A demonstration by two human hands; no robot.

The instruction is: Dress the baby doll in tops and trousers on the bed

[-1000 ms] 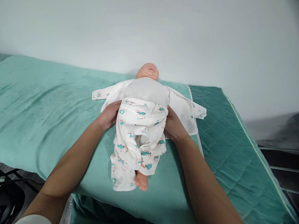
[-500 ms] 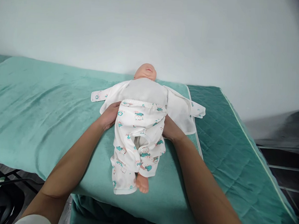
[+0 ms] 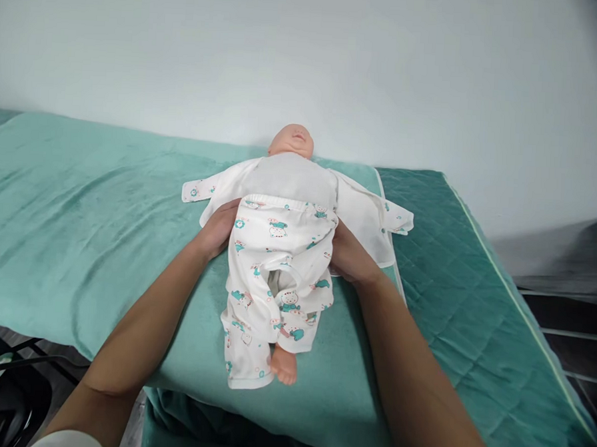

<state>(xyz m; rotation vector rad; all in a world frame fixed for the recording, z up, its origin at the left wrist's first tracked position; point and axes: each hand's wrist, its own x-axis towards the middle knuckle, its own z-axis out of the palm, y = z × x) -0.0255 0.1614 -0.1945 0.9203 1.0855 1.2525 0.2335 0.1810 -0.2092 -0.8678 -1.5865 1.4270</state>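
A baby doll (image 3: 291,142) lies on its back, head toward the wall, with one bare foot (image 3: 284,365) showing below a trouser cuff. White printed baby pants (image 3: 262,248) cover its legs up to the waist. Under its torso an open baby shirt (image 3: 361,217) is spread, both sleeves stretched outward. My left hand (image 3: 221,227) is closed at the left side of the waistband, its fingertips tucked out of sight behind the cloth. At the opposite side my right hand (image 3: 351,253) grips the pants, most of its fingers hidden behind them.
A light green sheet (image 3: 102,240) covers the bed, over a darker quilted cover (image 3: 455,292) on the right. A white wall (image 3: 307,57) stands behind. A dark chair-like object (image 3: 9,388) is at lower left, and a metal rack (image 3: 567,333) at right.
My right hand has shifted slightly outward and up, and the right side of the pants has widened with it. The waistband sits a touch higher. My left hand has barely moved.
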